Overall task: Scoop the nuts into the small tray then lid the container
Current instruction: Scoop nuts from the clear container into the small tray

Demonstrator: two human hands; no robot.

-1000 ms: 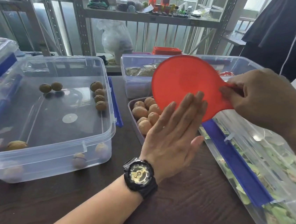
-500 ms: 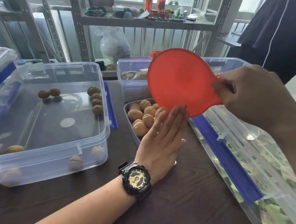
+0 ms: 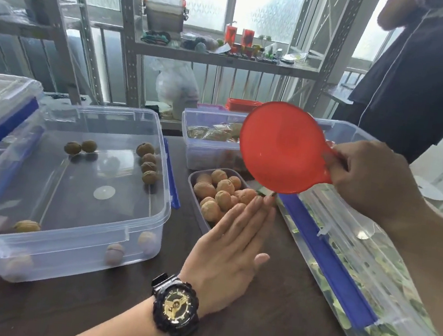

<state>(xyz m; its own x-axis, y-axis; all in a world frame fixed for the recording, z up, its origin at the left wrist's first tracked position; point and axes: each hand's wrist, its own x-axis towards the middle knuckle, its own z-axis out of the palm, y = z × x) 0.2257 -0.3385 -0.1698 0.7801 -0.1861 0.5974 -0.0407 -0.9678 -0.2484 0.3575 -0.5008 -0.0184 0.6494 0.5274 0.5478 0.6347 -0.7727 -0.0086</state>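
Observation:
My right hand (image 3: 372, 178) grips the handle of a red round scoop (image 3: 280, 146), held tilted in the air above the small grey tray (image 3: 196, 177). That tray is heaped with tan walnuts (image 3: 220, 192). My left hand (image 3: 230, 253), flat with fingers together and a black watch on the wrist, rests against the tray's near right side and hides part of it. A large clear container (image 3: 137, 230) stands open on the left, with several walnuts (image 3: 148, 165) loose on its floor.
A clear lid with a blue clip (image 3: 323, 255) lies on the right over a bin of green pieces. Another clear bin (image 3: 207, 136) sits behind the tray, and a lidded bin (image 3: 0, 106) is at far left. A person in dark clothing (image 3: 416, 68) stands at back right.
My left hand has slid down and back from under the scoop, to the tray's near side. The scoop stays raised in my right hand. The view has tilted up a little.

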